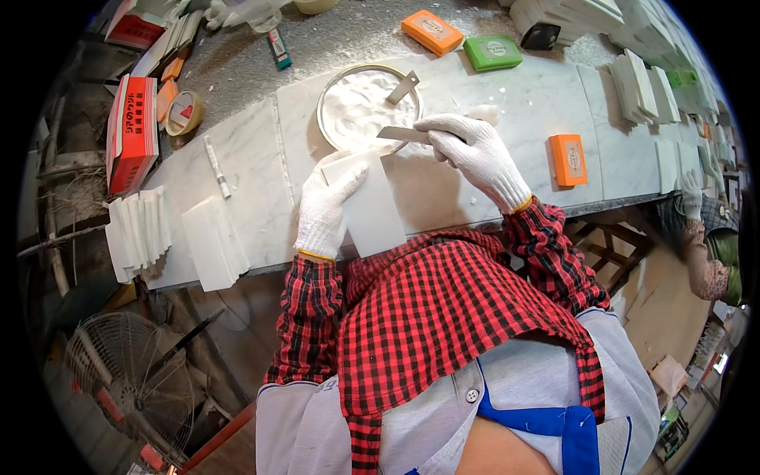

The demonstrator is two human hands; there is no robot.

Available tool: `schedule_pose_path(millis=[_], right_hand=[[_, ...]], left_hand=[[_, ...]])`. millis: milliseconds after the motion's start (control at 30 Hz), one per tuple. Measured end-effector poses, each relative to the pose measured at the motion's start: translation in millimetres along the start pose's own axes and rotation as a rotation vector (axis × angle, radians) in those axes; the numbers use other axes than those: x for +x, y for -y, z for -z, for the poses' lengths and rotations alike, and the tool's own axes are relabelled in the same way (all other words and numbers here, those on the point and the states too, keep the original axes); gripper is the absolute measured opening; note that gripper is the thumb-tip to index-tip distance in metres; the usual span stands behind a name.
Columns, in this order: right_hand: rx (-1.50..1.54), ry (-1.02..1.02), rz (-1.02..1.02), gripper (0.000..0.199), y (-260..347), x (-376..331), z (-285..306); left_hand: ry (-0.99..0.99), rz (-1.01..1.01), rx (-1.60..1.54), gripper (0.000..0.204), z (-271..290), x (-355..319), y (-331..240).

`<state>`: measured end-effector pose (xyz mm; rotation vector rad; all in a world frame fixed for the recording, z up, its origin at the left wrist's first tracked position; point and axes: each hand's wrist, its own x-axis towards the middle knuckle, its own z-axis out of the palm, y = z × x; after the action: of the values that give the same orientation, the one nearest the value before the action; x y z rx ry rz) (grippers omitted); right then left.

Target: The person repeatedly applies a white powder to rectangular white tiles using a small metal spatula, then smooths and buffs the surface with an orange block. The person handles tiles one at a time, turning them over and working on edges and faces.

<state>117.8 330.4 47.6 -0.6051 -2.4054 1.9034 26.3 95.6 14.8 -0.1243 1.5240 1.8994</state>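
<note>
My left hand (329,207), in a white knit glove, grips a thin white rectangular tile (375,207) by its left side, thumb lying on its face. In my gloved right hand (483,158) is a flat metal scraper blade (405,134). The blade points left, above the near rim of a round pan (323,119) and just beyond the tile's top edge. White paste or powder (358,109) fills the pan, and a second metal blade (403,87) with a hole in it stands tilted there. Whether the scraper touches the tile I cannot tell.
Stacked white tiles stand at left (215,241) and far right (633,87). Orange boxes (568,160), a green box (492,53), a red-white box (133,134), a tape roll (184,112) and a marker (216,166) lie about. A fan (131,380) is lower left; another person's gloved hand (691,194) is right.
</note>
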Motion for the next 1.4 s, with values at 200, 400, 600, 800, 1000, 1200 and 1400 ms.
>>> schedule_pose_path(millis=[200, 400, 600, 800, 1000, 1200, 1400], right_hand=[[-0.362, -0.117, 0.215, 0.026, 2, 17, -10], [-0.420, -0.058, 0.181, 0.027, -1, 28, -17], [0.037, 0.060, -0.107, 0.029, -5, 24, -5], [0.051, 0.093, -0.087, 0.031, 10, 15, 3], [0.062, 0.098, -0.071, 0.030, 7, 15, 5], [0.042, 0.103, -0.050, 0.030, 10, 18, 5], [0.056, 0.131, -0.037, 0.029, 6, 27, 6]], left_hand=[[0.004, -0.031, 0.072, 0.045, 2, 5, 2], [0.006, -0.072, 0.098, 0.047, 0, 6, 0], [0.032, -0.077, 0.160, 0.046, -1, 7, -1], [0.061, -0.067, 0.143, 0.043, -1, 7, -5], [0.060, -0.020, 0.137, 0.041, -2, 8, -10], [-0.046, -0.011, 0.159, 0.044, -1, 8, -13], [-0.054, 0.029, 0.182, 0.046, -1, 7, -20]])
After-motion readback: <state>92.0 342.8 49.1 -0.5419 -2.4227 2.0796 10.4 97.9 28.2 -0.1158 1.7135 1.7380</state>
